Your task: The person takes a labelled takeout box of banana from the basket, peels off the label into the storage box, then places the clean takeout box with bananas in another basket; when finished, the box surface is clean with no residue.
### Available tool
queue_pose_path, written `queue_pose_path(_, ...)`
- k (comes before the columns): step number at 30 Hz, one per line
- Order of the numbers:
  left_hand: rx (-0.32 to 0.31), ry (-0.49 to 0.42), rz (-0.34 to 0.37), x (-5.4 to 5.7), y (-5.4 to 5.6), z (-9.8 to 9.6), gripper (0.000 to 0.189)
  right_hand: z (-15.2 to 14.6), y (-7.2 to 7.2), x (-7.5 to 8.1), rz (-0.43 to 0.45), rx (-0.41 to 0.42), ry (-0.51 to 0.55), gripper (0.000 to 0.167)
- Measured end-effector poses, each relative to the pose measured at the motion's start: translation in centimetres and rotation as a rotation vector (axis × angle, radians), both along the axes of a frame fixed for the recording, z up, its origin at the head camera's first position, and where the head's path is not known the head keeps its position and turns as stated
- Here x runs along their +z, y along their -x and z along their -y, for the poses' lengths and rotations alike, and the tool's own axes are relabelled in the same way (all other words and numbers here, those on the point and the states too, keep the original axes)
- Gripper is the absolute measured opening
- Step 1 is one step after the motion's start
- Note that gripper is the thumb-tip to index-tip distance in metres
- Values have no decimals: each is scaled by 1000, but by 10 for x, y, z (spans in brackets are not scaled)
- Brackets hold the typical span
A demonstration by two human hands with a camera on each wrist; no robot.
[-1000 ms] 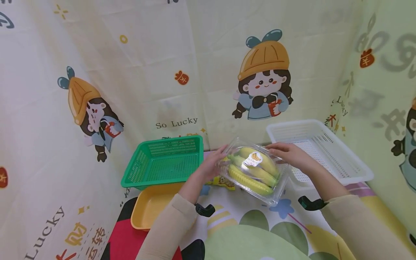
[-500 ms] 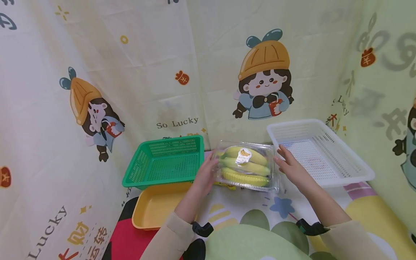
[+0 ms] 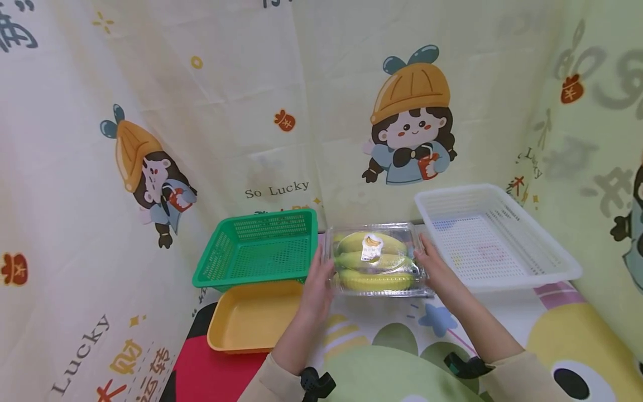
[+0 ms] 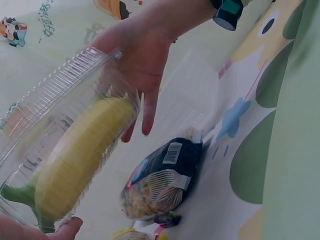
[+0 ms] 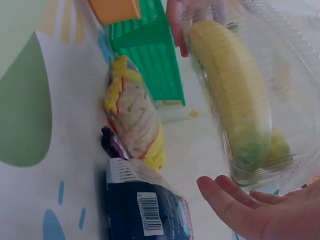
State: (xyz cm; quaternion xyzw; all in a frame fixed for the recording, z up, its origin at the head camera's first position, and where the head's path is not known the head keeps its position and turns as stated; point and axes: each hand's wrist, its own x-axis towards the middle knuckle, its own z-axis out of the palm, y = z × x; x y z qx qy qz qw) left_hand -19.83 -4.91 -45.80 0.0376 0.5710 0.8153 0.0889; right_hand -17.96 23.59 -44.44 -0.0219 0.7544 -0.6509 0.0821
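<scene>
A clear plastic clamshell box of bananas (image 3: pixel 374 262), with a banana label on its lid, is held up above the table. The left hand (image 3: pixel 317 285) grips its left end; in the left wrist view the left thumb (image 4: pixel 67 230) shows at the box's lower corner. At the right end, the right hand (image 3: pixel 433 262) holds the box. Seen from the left wrist, the right hand (image 4: pixel 140 60) has its palm along the box end and its fingers reaching down. The right wrist view shows the right fingers (image 5: pixel 225 197) under the box's edge.
Behind the box lie a dark blue snack bag (image 5: pixel 150 210) and a yellow snack bag (image 5: pixel 140 115), hidden in the head view. A green basket (image 3: pixel 211 268) and an orange tub (image 3: pixel 226 340) stand left, a white basket (image 3: pixel 547 262) right. A printed cloth (image 3: pixel 321 139) hangs behind.
The box has turned from slanted to level and come slightly left. The right hand came off its end half a second ago and now holds it again.
</scene>
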Motion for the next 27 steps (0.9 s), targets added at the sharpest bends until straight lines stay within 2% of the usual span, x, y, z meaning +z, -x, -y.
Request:
queue_pose_path(4, -33, 23, 10, -5, -4, 3, 69, 2, 0, -2, 3, -10, 26, 76)
queue_pose_path(8, -60, 88, 34, -8, -5, 9, 70, 0, -2, -7, -26, -21, 1, 75)
queue_pose_path(15, -42, 375, 21, -18, -3, 14, 68, 1, -10, -18, -67, -22, -77, 71)
queue_pose_path(19, -1, 454, 3, -29, -8, 14, 69, 4, -18, -28, -92, -29, -89, 68)
queue_pose_path(22, 5, 469, -42, -40, -11, 14, 70, 7, -24, -39, -140, -54, -44, 68)
queue_pose_path(25, -33, 424, -83, -50, -13, 15, 71, 10, -28, -49, -199, -47, 46, 70)
queue_pose_path(27, -56, 395, -78, -56, -14, 15, 70, 11, -29, -55, -222, -23, 101, 69)
